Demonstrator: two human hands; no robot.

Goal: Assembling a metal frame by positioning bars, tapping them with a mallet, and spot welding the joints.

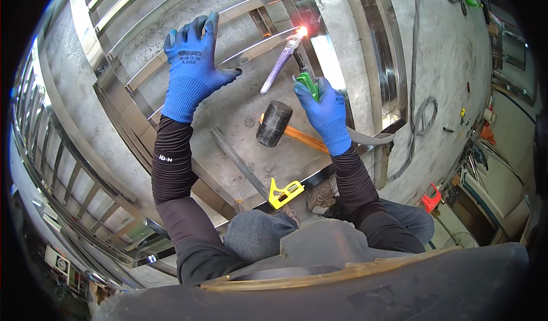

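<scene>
My right hand (pixel 324 111), in a blue glove, grips a welding torch (pixel 297 58) with a green handle. The torch tip touches a stainless steel frame (pixel 365 41) where a bright arc glows (pixel 301 32). A purple back cap sticks out of the torch head toward the lower left. My left hand (pixel 193 64), also in a blue glove, is raised with flat, spread fingers above the frame's bars and holds nothing. A black rubber mallet (pixel 274 124) with a wooden handle lies on the concrete floor just left of my right hand.
A yellow square tool (pixel 285 192) lies near my knee and shoe (pixel 322 195). A loose steel strip (pixel 240 164) rests on the floor. Hoses and cables (pixel 419 115) trail to the right. A red object (pixel 431 200) and cluttered equipment stand at the far right.
</scene>
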